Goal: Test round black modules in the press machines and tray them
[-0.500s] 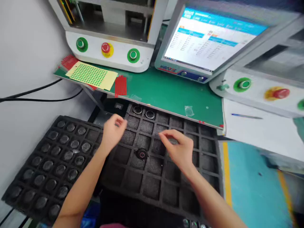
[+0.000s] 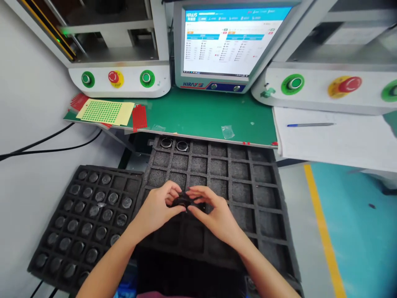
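Observation:
My left hand and my right hand meet over the middle of a black foam tray with square pockets. Both pinch a small round black part between their fingertips. Two ring-shaped parts lie in the tray's far left pockets. A second foam tray to the left holds several round dark parts in its pockets.
A green bench carries a sheet of green dot stickers, red sticker strips and a monitor. Machines with green and red buttons stand left and right. A pen lies on white paper.
Both hands have come together from apart and closed on the round black part that lay in a middle pocket. The view has shifted and steadied.

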A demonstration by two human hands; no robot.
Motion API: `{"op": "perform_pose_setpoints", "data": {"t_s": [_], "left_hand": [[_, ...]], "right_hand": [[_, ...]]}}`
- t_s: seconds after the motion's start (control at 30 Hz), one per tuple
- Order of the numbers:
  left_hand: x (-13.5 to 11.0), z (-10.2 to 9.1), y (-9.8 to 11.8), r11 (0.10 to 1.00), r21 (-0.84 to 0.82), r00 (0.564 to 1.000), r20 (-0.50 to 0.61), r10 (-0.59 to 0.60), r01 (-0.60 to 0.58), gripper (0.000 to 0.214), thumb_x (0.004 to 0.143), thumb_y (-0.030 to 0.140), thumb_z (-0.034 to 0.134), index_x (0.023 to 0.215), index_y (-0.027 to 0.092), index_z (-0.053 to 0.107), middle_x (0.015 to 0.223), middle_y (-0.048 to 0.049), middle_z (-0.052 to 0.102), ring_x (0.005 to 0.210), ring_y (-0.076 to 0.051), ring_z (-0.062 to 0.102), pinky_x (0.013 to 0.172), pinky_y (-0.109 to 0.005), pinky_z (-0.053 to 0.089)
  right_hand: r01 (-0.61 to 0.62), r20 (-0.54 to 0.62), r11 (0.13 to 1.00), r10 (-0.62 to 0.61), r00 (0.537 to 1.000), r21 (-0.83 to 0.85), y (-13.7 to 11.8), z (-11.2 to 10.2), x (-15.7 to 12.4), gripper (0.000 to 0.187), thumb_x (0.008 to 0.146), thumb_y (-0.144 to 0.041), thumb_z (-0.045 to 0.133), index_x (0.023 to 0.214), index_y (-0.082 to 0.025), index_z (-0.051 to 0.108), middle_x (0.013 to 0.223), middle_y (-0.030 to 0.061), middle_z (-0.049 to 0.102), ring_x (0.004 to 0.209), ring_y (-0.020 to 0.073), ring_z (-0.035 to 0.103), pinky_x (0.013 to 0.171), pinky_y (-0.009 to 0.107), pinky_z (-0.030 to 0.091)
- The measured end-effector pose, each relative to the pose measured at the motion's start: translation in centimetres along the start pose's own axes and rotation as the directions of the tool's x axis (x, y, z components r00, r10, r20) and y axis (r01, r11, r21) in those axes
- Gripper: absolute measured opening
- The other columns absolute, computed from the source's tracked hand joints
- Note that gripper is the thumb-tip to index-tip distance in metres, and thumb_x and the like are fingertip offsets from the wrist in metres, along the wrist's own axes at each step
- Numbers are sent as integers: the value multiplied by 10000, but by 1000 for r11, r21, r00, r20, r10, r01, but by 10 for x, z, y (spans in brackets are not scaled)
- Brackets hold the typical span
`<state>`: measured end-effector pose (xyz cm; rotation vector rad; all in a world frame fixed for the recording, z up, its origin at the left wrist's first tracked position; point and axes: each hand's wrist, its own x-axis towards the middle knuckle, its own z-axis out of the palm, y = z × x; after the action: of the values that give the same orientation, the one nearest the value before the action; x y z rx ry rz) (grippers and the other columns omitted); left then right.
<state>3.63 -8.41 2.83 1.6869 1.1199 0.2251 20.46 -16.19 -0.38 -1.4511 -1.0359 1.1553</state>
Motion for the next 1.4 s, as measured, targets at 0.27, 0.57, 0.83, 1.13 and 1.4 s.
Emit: {"op": "perform_pose_setpoints", "data": {"t_s": [0.27, 0.57, 0.83, 1.13, 1.4], "left_hand": [[-12, 5, 22, 847, -197, 869, -118, 480, -494, 505, 699, 269, 831, 1159, 228, 626, 1189, -93, 651, 975, -187, 681, 786, -259, 583], [-8, 23, 17, 681, -317, 751, -272, 601, -660, 582, 616, 360, 891, 1154, 242, 702, 972, -69, 765, 848, -169, 691, 777, -246, 555], [-17, 21, 16, 733, -411, 840, -246, 483, -542, 598, 611, 312, 892, 1171, 239, 695, 1035, -96, 717, 884, -213, 723, 772, -303, 612], [-23, 11, 27, 774, -91, 767, -249, 591, -626, 570, 616, 344, 887, 1138, 215, 697, 982, -89, 756, 854, -192, 727, 781, -272, 601], [-24, 9, 33, 766, -6, 741, -258, 619, -642, 513, 656, 357, 861, 1119, 202, 703, 981, -89, 765, 827, -189, 741, 764, -269, 617]], "right_hand": [[-303, 208, 659, 221, 953, 688, -25, -8, -12, 445, 661, -170, 835, 1010, -248, 570, 755, -50, 724, 640, 93, 680, 585, 191, 567], [-392, 287, 435, 288, 914, 810, -35, 3, -29, 509, 607, -237, 905, 1024, -236, 613, 719, -38, 718, 538, 87, 659, 530, 182, 552], [-200, 38, 645, 256, 966, 737, -54, -3, -37, 192, 685, -284, 851, 600, -180, 714, 566, -27, 600, 471, 57, 556, 431, 131, 481], [-330, 201, 521, 289, 936, 788, -63, 3, -38, 195, 672, -292, 860, 567, -195, 726, 507, -12, 607, 480, 72, 549, 470, 160, 469], [-334, 172, 540, 328, 929, 773, -66, 5, -40, 249, 653, -330, 871, 543, -198, 692, 492, -21, 598, 484, 76, 532, 512, 177, 435]]}}
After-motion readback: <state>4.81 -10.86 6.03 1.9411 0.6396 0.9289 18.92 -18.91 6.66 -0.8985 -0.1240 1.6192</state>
